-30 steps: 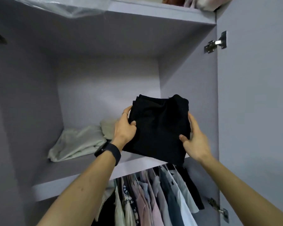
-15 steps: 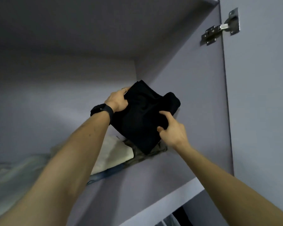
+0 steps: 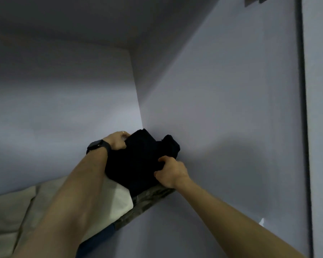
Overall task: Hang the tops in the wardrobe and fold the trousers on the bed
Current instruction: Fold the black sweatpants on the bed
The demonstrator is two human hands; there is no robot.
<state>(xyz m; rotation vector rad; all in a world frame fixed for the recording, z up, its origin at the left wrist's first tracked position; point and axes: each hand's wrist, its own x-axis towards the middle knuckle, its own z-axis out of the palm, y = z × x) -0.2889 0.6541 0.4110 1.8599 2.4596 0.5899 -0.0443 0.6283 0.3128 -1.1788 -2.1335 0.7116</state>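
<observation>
Grey wardrobe corner (image 3: 222, 108), left hand (image 3: 117, 140) and right hand (image 3: 171, 172) gripping folded black garment (image 3: 138, 161) above cream cloth (image 3: 119, 200).

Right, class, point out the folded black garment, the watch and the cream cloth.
folded black garment (image 3: 140, 161), head view, middle of its upper face.
watch (image 3: 98, 146), head view, the band round the left wrist.
cream cloth (image 3: 120, 201), head view, its lit folded end below the garment.
</observation>
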